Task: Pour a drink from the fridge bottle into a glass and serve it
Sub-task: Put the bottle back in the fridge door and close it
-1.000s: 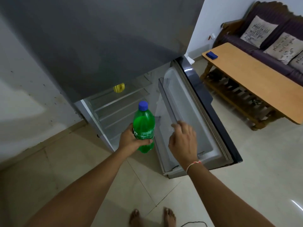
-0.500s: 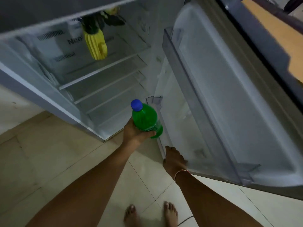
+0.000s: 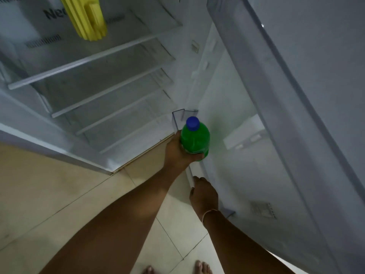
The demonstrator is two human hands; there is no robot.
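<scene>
At the open fridge door point(image 3: 296, 95), low down by the door rack point(image 3: 194, 173), your left hand point(image 3: 178, 150) is wrapped around the green bottle point(image 3: 195, 138), fingers curled under its lower body, blue cap point(image 3: 193, 123) upward and on. The bottle stands roughly upright over the inner end of the rack; whether its base touches the rack floor is hidden by your hand. Your right hand point(image 3: 204, 194) is closed over the rack's white front rail, fingers folded on it. Judging by this, the bottle is being moved at the rack, though which way cannot be told. Keep it vertical, and watch the clear divider point(image 3: 178, 119) just beside the cap. Hold the rail only lightly so the rack does not flex. Inside, the shelves point(image 3: 94, 62) look bare except for a yellow object point(image 3: 87, 16) at the top.
</scene>
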